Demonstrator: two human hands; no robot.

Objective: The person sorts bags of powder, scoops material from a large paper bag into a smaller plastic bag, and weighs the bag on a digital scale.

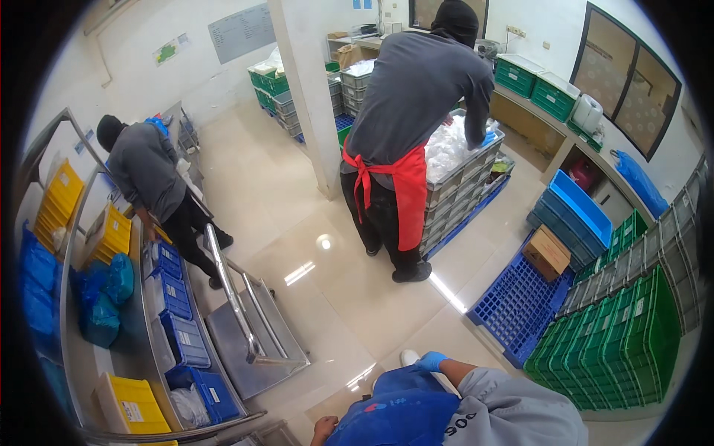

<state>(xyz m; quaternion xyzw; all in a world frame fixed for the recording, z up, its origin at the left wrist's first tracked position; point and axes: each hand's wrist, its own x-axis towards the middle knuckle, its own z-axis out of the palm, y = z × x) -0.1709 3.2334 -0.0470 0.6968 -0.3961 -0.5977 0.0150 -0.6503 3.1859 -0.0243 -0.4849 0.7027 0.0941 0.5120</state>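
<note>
My right hand (431, 362), in a blue glove, hangs in front of the blue apron (398, 416) on my body. Its fingers are too small and overlapped to make out their pose, and nothing is plainly seen in it. Low at the apron's left side, my left hand (325, 428) shows only in part, bare, its fingers largely hidden. A white shoe (408, 357) shows just beyond the gloved hand. Nearest on the left stands a steel trolley (256, 338) with a tubular handle.
One person (416, 104) in a red apron bends over grey crates (461, 197) of white bags. Another person (152, 167) leans at a steel rack holding blue bins (186, 338) and yellow bins (132, 405). On the right are a blue pallet (513, 308), a cardboard box (547, 253) and stacked green crates (610, 346).
</note>
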